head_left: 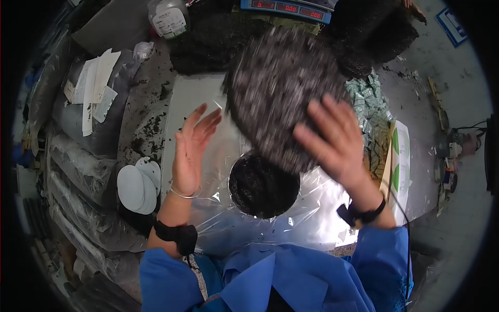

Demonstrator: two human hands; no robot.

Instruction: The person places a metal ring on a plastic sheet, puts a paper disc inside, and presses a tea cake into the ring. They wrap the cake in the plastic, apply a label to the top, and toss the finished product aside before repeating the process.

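A large, thick, roughly round dark slab (283, 91), smeared by motion, hangs tilted above the work surface. Its coarse, fibrous face looks like pressed leaves. My right hand (335, 138) overlaps the slab's right side, fingers spread, slightly blurred. To the left of the slab, my left hand (193, 151) is raised, fingers apart and curved, with nothing in it. Below and between both hands is a round vessel (231, 190) with dark loose material (262, 184) inside; the slab hides part of its upper rim. Clear plastic film (213, 229) surrounds the vessel.
White paper discs (136, 190) are stacked at left, near dark crumbs. A scale (286, 6) with red digits stands at the back, beside a clear plastic jar (169, 21). Small green-white packets (369, 99) lie right, near a green-white box (400, 156). Wrapped bundles (86, 161) line the left.
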